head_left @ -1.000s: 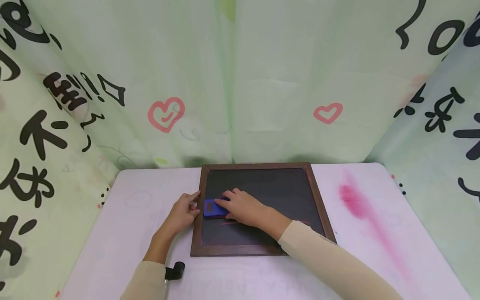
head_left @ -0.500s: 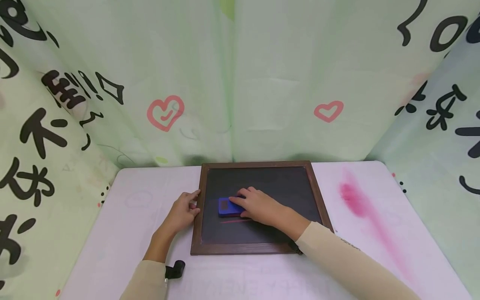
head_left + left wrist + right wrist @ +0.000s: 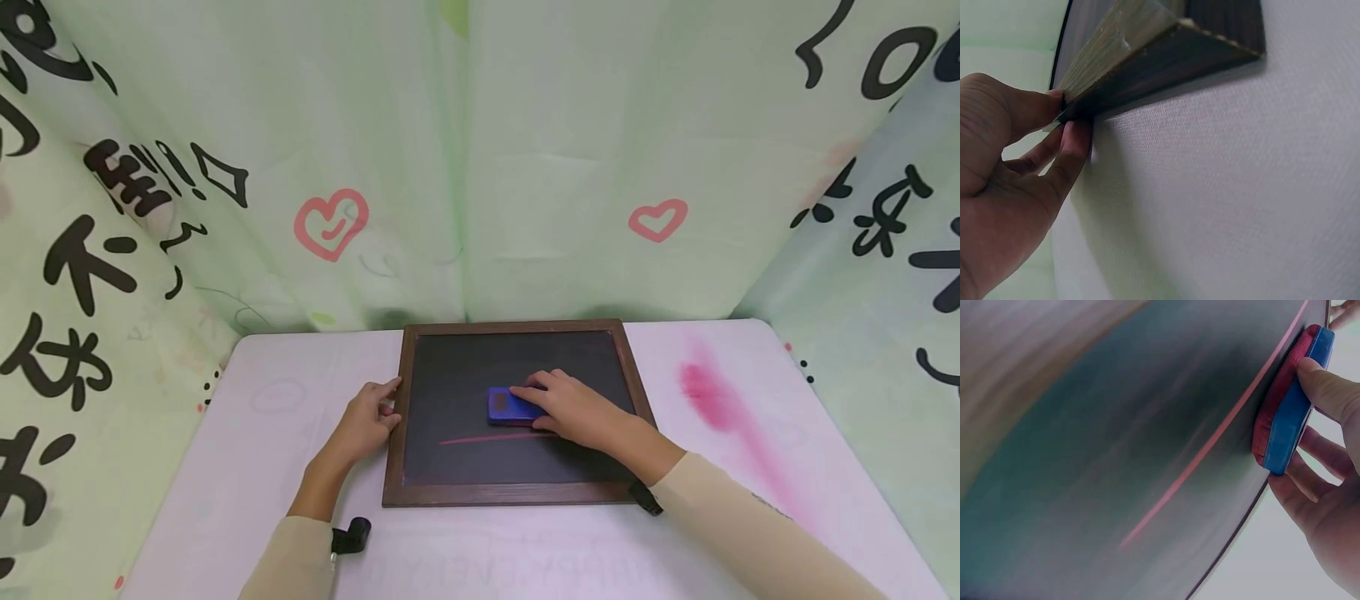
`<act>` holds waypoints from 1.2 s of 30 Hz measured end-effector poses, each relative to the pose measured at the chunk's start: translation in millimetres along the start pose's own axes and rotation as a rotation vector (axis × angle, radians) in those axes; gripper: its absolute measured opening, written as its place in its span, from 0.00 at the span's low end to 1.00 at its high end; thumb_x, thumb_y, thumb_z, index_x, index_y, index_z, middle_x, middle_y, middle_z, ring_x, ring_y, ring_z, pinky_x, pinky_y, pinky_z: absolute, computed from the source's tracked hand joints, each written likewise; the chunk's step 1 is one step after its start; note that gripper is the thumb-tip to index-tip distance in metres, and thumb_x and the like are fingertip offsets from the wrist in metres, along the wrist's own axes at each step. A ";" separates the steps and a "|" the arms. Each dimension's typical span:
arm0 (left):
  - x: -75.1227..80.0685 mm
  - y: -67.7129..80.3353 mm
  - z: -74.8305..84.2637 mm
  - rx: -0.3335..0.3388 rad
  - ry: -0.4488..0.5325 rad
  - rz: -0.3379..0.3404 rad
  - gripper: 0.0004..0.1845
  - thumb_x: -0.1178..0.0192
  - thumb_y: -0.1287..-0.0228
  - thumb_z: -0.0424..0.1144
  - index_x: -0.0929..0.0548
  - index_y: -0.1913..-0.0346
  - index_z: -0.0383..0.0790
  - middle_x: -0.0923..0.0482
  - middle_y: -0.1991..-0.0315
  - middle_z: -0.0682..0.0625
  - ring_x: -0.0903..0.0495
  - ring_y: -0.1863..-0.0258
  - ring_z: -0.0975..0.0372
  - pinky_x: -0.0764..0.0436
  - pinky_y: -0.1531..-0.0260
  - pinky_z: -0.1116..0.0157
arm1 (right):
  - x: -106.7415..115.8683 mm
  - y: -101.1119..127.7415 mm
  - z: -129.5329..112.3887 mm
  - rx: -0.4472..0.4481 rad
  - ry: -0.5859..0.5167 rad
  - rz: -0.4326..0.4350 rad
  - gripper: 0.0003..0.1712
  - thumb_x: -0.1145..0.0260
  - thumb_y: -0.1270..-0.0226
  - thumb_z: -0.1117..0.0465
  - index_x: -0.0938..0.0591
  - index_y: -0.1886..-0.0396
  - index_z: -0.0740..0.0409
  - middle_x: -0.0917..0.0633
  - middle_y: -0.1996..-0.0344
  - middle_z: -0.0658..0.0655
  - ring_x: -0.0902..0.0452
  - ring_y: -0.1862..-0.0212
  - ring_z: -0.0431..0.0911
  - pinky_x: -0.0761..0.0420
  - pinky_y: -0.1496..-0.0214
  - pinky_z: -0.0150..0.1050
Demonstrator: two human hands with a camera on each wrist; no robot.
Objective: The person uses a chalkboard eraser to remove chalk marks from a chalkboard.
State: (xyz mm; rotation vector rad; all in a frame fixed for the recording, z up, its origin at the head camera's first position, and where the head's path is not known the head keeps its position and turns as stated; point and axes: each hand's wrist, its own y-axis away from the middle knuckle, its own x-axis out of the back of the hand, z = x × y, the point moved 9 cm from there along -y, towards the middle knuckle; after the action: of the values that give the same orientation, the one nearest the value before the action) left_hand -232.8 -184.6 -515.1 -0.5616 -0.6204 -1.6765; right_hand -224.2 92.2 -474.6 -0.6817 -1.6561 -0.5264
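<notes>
A small chalkboard point(image 3: 517, 412) with a brown wood frame lies flat in the middle of the frame, on a pale table point(image 3: 225, 467); the right hand point(image 3: 577, 412) holds a blue eraser point(image 3: 508, 406) near the middle of the dark board, with fingers and thumb curled round its sides; the eraser's long side runs left to right, and it sticks out to the left of the hand; a thin pink chalk line point(image 3: 495, 436) lies just below the eraser, also running left to right, a bit tilted up at the right end; so the line is right beside the eraser, on the side toward the person; the right hand is much nearer to it than the left.

The left hand point(image 3: 367, 421) is at the board's left edge; its fingers and thumb pinch the frame.

The head view shows the whole board, both hands and a pink smear point(image 3: 708, 400) on the table at the right; the right wrist view shows what the head view hides, that the eraser point(image 3: 1291, 406) has a red pad under its blue top, pressed flat on the board; the left wrist view shows the left hand's fingertips point(image 3: 1075, 134) on the frame's side.
</notes>
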 end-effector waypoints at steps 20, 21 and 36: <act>-0.1 0.4 2.3 -0.016 -0.001 0.010 0.34 0.37 0.37 0.20 0.30 0.27 0.28 0.25 0.44 0.32 0.23 0.60 0.55 0.23 0.64 0.68 | 19.9 81.1 62.3 -0.164 -0.042 0.073 0.32 0.23 0.37 0.62 0.20 0.33 0.60 0.19 0.44 0.63 0.21 0.44 0.60 0.19 0.42 0.54; 0.1 0.5 2.3 -0.012 0.000 0.012 0.34 0.37 0.36 0.20 0.30 0.27 0.28 0.25 0.44 0.32 0.23 0.60 0.55 0.23 0.64 0.68 | 21.1 82.8 63.4 -0.169 -0.046 0.075 0.32 0.24 0.37 0.62 0.20 0.33 0.60 0.19 0.44 0.64 0.21 0.43 0.60 0.19 0.42 0.55; 1.2 0.6 2.7 -0.013 0.002 0.004 0.33 0.38 0.36 0.20 0.30 0.27 0.28 0.26 0.45 0.32 0.23 0.59 0.55 0.23 0.63 0.66 | 15.4 62.0 53.7 -0.141 -0.006 0.070 0.33 0.25 0.35 0.59 0.21 0.32 0.61 0.18 0.43 0.64 0.21 0.43 0.60 0.19 0.42 0.55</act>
State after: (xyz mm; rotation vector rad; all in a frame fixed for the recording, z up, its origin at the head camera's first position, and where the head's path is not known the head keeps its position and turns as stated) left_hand -232.3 -183.7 -512.2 -0.5699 -0.6067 -1.6788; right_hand -221.8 175.6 -471.2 -0.8422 -1.6051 -0.5944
